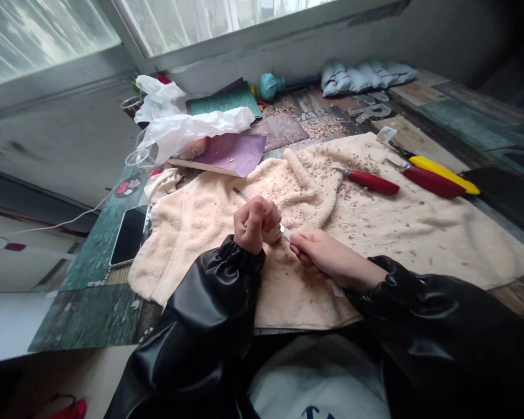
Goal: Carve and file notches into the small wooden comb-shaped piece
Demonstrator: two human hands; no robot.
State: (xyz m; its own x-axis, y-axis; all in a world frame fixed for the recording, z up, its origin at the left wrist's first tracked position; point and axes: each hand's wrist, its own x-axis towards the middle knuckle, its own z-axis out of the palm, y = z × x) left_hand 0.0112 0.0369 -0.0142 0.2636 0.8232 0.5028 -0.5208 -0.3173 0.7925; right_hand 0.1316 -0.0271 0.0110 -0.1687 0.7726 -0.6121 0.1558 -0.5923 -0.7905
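Observation:
My left hand is closed in a fist above the cream towel. What it grips is hidden by its fingers. A thin grey strip sticks out beyond it at the upper left. Close beside it, my right hand is wrapped round a slim tool with a pale handle, whose near end shows below the palm. The tool's front runs up against the left fist; whether the grey strip belongs to it, I cannot tell. Wood shavings lie scattered over the towel around both hands.
On the towel's right lie a red-handled knife, a second red-handled tool and a yellow-handled one. A phone rests at left. Behind are a pale wooden stick, purple sheet and white plastic bag.

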